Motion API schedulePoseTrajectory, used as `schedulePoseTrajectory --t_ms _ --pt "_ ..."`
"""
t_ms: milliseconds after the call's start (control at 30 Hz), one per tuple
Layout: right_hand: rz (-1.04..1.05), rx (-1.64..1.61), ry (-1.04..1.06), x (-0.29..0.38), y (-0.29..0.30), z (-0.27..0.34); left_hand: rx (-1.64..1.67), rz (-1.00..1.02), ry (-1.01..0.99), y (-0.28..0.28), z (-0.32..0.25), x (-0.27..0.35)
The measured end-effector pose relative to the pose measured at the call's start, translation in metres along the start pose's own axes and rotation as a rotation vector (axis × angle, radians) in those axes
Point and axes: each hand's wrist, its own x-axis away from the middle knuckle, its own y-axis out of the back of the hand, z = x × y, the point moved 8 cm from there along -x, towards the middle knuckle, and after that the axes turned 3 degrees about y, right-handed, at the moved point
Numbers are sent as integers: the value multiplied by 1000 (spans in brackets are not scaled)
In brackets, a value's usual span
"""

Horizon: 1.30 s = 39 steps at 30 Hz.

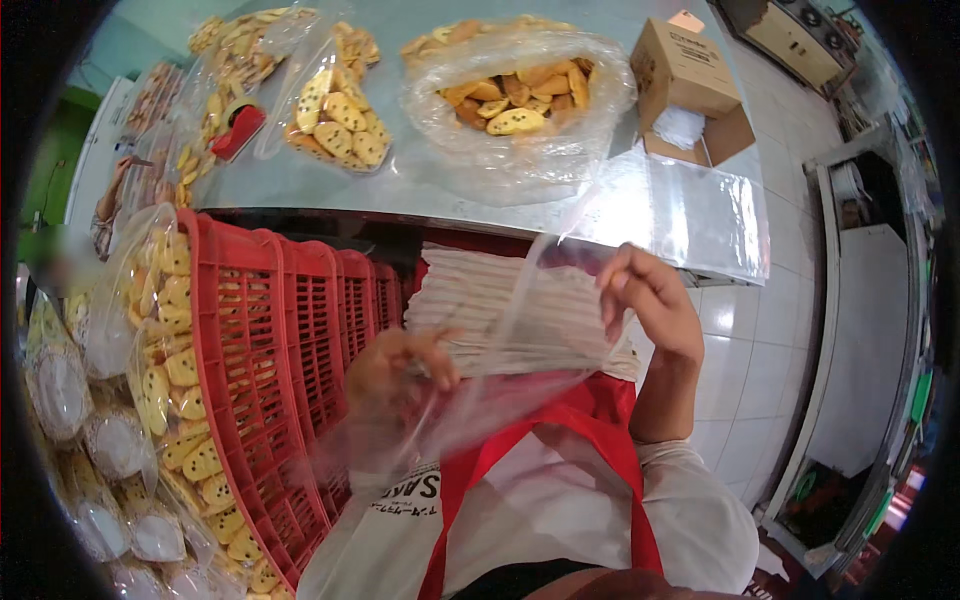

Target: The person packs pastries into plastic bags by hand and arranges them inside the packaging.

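Note:
A clear plastic bag (517,337), thin and blurred by motion, spans the space before my chest. My right hand (649,300) pinches its upper right edge. Beneath the bag's left part is my left hand (405,367), blurred, its fingers spread; whether it grips the plastic cannot be told. Beyond both hands, on the metal table (450,191), a large open plastic bag (517,161) holds many bread pieces (516,121). Left of it lies a smaller filled bag of dotted bread (341,124), beside a red tape dispenser (238,133).
A red plastic crate (247,360) stands at my left, with bagged bread (176,375) beyond it. An open cardboard box (686,82) sits at the table's right end. Another person's arm (112,199) shows at far left. A glass-sided cabinet (862,337) stands at right.

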Motion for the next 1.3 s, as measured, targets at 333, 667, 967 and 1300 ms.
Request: schedulePoseTrajectory --t_ms 333,667,967,1300 --pt "-381 1212 656 -53 -55 -17 -194 -702 386 -39 -99 14" --pt "328 587 500 -34 -126 -31 -472 -448 320 -75 -55 -28" --pt "344 609 395 -35 -108 -34 -151 -464 246 -76 -38 -39" --pt "346 571 456 -42 -112 -30 -130 -482 316 -70 -36 -33"
